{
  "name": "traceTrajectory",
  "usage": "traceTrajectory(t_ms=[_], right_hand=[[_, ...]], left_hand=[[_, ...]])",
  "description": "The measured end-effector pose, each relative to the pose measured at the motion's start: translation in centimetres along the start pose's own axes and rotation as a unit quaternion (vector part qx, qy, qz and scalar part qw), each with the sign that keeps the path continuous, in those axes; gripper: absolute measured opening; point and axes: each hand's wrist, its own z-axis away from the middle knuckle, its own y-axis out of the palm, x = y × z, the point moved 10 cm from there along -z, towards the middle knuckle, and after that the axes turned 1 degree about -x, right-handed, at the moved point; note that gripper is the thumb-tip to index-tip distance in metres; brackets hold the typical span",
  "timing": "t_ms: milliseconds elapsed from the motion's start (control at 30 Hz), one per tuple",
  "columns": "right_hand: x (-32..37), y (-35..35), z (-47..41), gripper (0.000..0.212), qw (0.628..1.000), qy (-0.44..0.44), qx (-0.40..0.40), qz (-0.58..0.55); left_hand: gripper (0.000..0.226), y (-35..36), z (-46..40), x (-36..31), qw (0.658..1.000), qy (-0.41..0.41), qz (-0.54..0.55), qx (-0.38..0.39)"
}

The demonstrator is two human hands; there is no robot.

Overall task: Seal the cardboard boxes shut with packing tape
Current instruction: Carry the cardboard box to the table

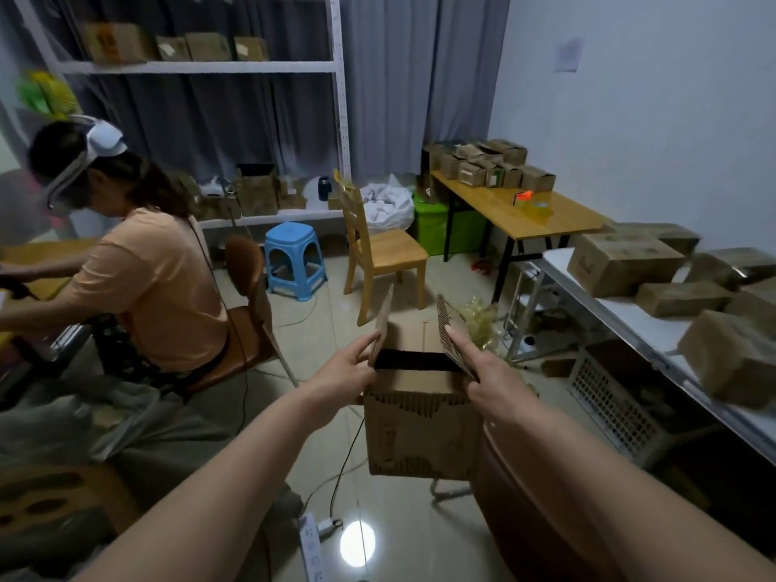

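The white table (630, 325) at three o'clock is the biggest thing here, and it has lots of closed brown boxes on it. At nine o'clock a person in an orange shirt (155, 287) sits on a brown chair, busy at a desk. A wooden table at one o'clock has more little boxes and two rolls of tape (533, 205). A wooden chair (378, 249) and a blue stool (294, 262) stand at twelve o'clock.

The cardboard box (420, 430) is right in the middle, close in front, held up over the floor. It is brown and rough, and its front skin is torn so the wavy ribs show. Its top is open and dark inside. Two flaps stick up.

The left hand (344, 371) pinches the left flap (384, 321) with thumb and fingers. The right hand (483, 367) grips the right flap (451, 333), with one finger lying straight along it.

I think the job now is folding the flaps down. To do it well, push both flaps flat so their edges meet in the middle, then hold them there and fetch the tape
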Motion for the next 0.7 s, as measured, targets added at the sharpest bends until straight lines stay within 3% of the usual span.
traceTrajectory(t_ms=[200, 500, 600, 700], right_hand=[[1.0, -1.0, -14.8, 0.094, 0.999, -0.012, -0.023, -0.025], [1.7, -2.9, -32.0, 0.071, 0.996, -0.033, -0.055, -0.055], [1.5, -2.8, -37.7, 0.068, 0.995, -0.046, -0.064, -0.054], [0.9, -2.0, -44.0, 0.066, 0.995, -0.053, -0.057, -0.058]], left_hand=[[0.041, -6.2, -12.9, -2.8, 0.997, -0.016, 0.050, -0.048], [0.065, -13.2, -29.7, -6.4, 0.996, -0.016, 0.047, -0.077], [0.054, -14.7, -33.9, -7.4, 0.995, -0.006, 0.073, -0.070], [0.070, -16.8, -39.1, -8.1, 0.994, 0.012, 0.064, -0.083]])
